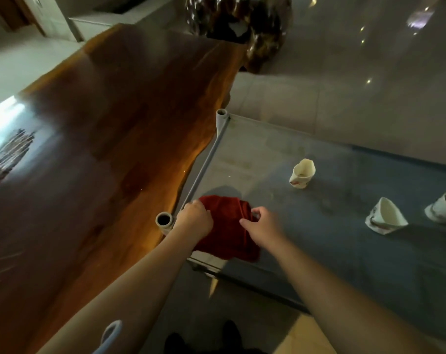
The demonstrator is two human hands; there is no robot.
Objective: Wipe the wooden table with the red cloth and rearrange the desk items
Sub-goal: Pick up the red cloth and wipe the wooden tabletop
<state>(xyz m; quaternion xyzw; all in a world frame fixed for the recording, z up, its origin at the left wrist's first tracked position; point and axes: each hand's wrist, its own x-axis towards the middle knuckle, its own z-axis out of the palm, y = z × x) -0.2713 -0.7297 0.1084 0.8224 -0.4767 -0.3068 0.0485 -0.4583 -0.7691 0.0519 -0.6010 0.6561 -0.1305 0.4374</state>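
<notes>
Both bare forearms reach forward from the bottom of the view to the red cloth, which lies folded on the near left corner of a grey cart shelf standing just beside the long glossy wooden bench. On its left edge the left hand rests with fingers curled down onto the fabric, while the right hand pinches the cloth's right edge between thumb and fingers. Farther right on the same shelf sit three white cups, well apart from the cloth, and two grey corner posts mark the shelf's left side.
</notes>
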